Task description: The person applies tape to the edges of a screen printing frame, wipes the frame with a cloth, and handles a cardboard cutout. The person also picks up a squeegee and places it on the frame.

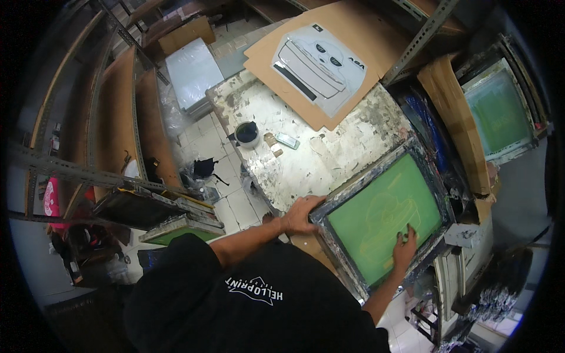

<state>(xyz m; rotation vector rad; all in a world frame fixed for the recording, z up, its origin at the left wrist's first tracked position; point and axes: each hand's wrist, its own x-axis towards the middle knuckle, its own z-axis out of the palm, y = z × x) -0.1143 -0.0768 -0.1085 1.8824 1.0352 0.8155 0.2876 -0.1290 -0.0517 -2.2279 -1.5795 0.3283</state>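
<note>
We stood at a worn table (306,159) with old paint flaking off its pale top. Our left hand (303,213) gripped the near corner of a big printing screen (382,215), fingers curled over its dark frame. Our right hand (405,250) lay flat on the green mesh, fingers spread a little, holding nothing. The screen rested tilted across the right corner of the table, partly hanging past the edge. A faint outline drawing showed on the green.

Further up the table sat a small round pot (247,133) with black stuff inside. Just beside it lay a little pale flat thing (288,140), which we could not make out well. At the far end a big piece of brown cardboard (329,53) leaned over the table, and a grey paper with a drawing (321,65) lay on it.

The room was crowded. Metal shelf rails (76,170) ran along the left, with more screens (176,226) stacked low on them. The floor (206,147) was white tile, messy with bags. A grey flat box (191,70) sat near the far left corner. On the right, another green screen (500,112) leaned behind a torn cardboard sheet (459,123).
</note>
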